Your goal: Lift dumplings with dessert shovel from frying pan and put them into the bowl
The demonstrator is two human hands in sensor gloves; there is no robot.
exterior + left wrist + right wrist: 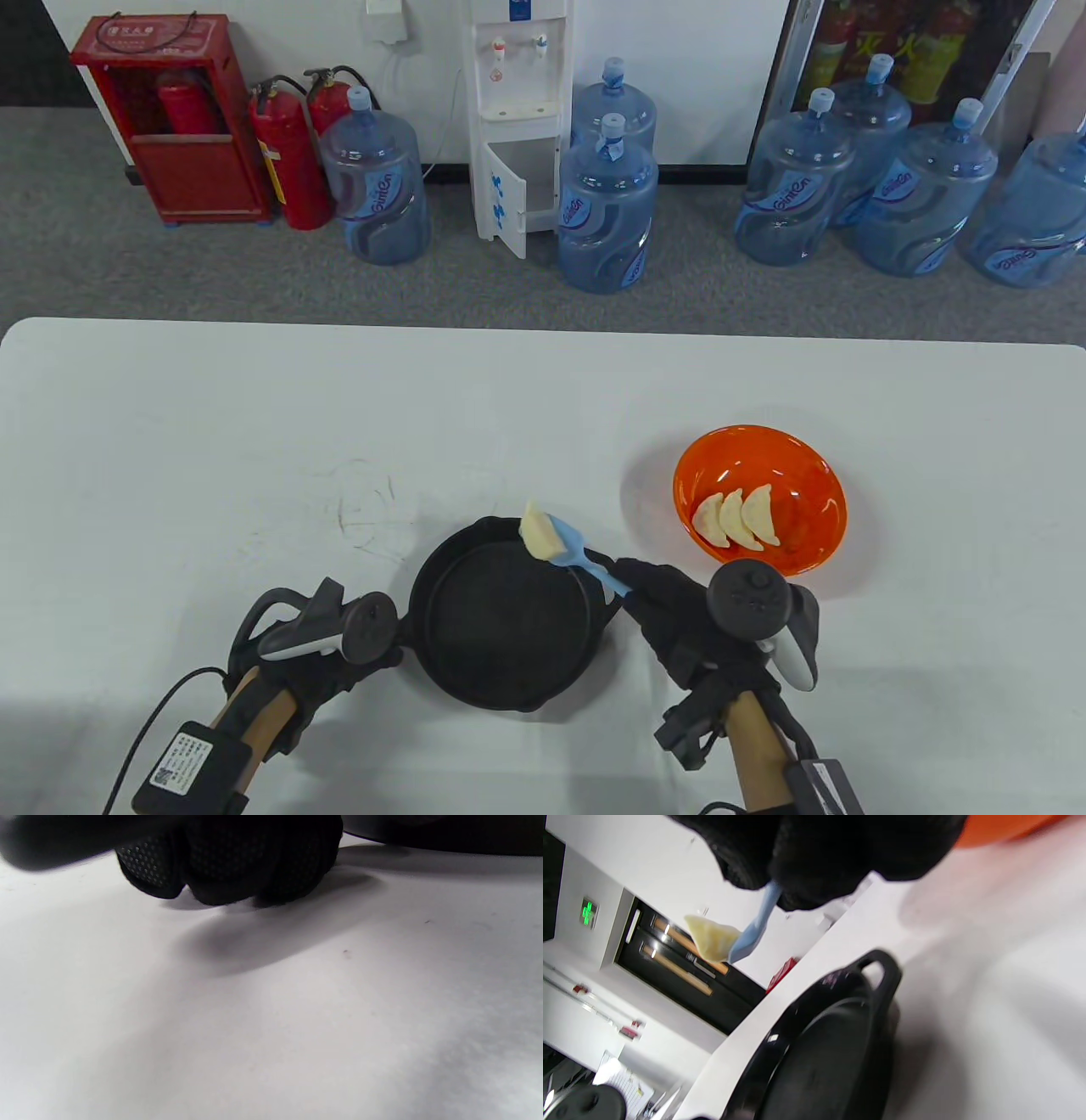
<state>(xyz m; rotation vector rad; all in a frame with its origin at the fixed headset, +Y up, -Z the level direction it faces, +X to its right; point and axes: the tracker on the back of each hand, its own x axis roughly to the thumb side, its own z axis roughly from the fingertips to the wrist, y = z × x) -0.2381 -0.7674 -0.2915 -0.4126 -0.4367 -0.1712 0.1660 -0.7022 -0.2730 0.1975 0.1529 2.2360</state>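
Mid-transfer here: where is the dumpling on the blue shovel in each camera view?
Table view: the dumpling lies on the dessert shovel, over the frying pan's far rim, centre frame.
Left wrist view: not in it.
Right wrist view: dumpling upper left, on the shovel blade.
Shared landmark: the black frying pan.

The tabletop point(254, 441) is a white, matte surface with rounded far corners. Faint scuff marks point(369, 509) show on it just beyond and to the left of the frying pan.

The frying pan point(501, 620) is black and round and stands directly on the tabletop near the front edge. Its interior is bare in the table view. A loop handle on its rim is visible in the right wrist view.

The bowl point(760, 497) is orange and stands on the tabletop to the right of the frying pan and farther back, apart from it. Three dumplings point(736, 518) lie side by side inside the bowl.
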